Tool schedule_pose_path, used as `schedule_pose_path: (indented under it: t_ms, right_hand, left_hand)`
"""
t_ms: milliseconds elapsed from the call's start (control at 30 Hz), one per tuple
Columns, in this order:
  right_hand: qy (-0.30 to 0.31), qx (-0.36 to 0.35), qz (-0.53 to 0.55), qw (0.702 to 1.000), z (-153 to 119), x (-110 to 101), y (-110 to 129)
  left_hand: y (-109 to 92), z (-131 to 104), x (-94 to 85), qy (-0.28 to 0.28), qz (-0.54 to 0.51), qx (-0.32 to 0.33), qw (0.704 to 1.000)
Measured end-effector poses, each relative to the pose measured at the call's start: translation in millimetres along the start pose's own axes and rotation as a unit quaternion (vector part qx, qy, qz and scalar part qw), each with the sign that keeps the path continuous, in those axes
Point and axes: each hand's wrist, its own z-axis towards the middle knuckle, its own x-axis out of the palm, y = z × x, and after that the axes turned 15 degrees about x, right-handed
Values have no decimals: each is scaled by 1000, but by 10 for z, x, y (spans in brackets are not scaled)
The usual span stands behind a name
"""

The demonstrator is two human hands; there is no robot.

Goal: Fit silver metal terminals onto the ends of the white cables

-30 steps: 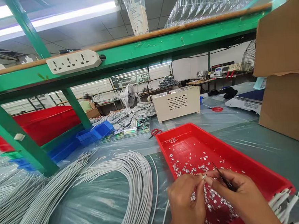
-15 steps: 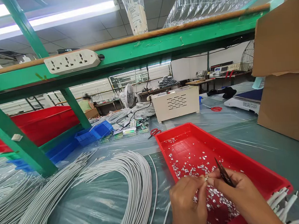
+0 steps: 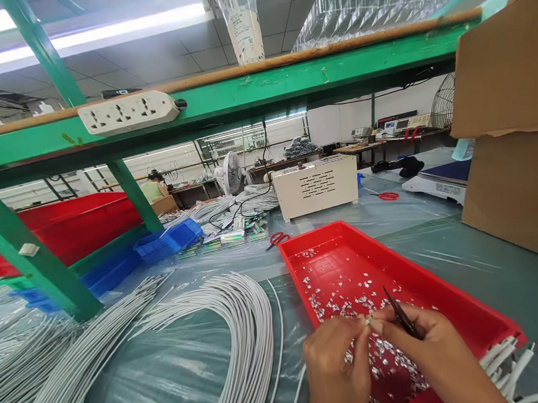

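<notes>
The tray (image 3: 341, 251) looks like smooth, glossy red plastic, the scraps (image 3: 385, 353) in it shiny as foil; the carton (image 3: 510, 191) is matt brown cardboard, the worktop (image 3: 170, 368) under wrinkled, glossy clear film

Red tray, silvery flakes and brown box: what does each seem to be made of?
Red tray: probably smooth plastic, given its even colour and moulded rim.
Silvery flakes: shiny, perhaps foil or metallised film; they glint.
Brown box: likely matte cardboard, with a ragged edge.

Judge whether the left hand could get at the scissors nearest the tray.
Probably yes: nothing tall stands between the left hand and the scissors beside the tray, though its fingers pinch a white piece.
</notes>
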Motion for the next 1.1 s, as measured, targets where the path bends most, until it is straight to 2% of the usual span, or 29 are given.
schedule_pose_path:
  t_ms: [167, 400, 533, 767, 933, 1100]
  right_hand:
    - [-9, -19, -39, 999, 26, -9, -37]
    - [-24, 1, -12, 1000, 48, -19, -60]
    - [-21, 12, 7, 1000, 36, -12, -36]
    - [8, 31, 38, 999, -3, 11, 16]
    - [-10, 11, -1, 1000, -11, 1, 3]
    - [-13, -20, -44, 999, -5, -11, -12]
  left_hand:
    - [7, -20, 31, 1, -22, -11, 1000]
    - [-20, 23, 37, 15, -63, -110, 992]
    - [-32, 51, 21, 10, -65, -132, 989]
    - [5, 33, 20, -22, -47, -83, 995]
    - [26, -9, 41, -26, -27, -35, 999]
    - [18, -24, 57, -24, -22, -26, 999]
